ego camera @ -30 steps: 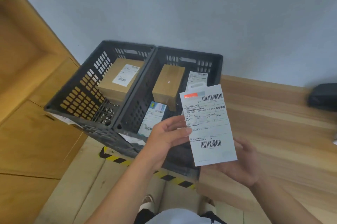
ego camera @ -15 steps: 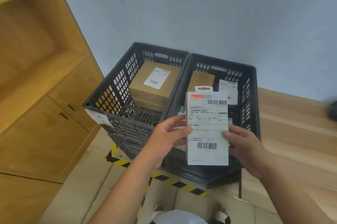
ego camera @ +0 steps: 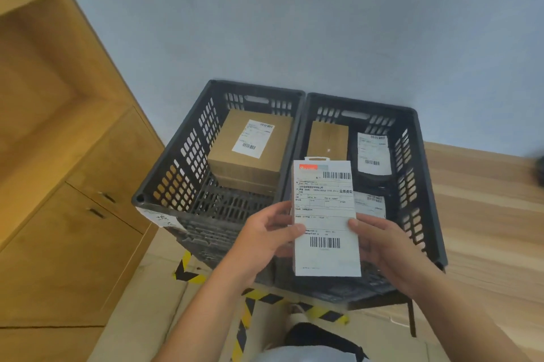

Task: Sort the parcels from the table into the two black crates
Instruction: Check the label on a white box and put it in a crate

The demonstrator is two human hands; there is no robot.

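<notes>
Four or more parcels already sit sorted: a brown box (ego camera: pixel 250 149) in the left crate (ego camera: pixel 188 161), three in the right crate (ego camera: pixel 409 185). Your left hand (ego camera: pixel 273 232) and right hand (ego camera: pixel 382 246) pinch a white labelled parcel (ego camera: pixel 325 223) by its side edges above the right crate's near end. Placing it remains.

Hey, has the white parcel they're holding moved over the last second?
Yes. Against the right crate, the white parcel has shifted left, from over its right wall to over its left half, and straightened from tilted to upright.

Parcel (ego camera: pixel 326 223) — label reads "业务类型", other print blurred.
</notes>
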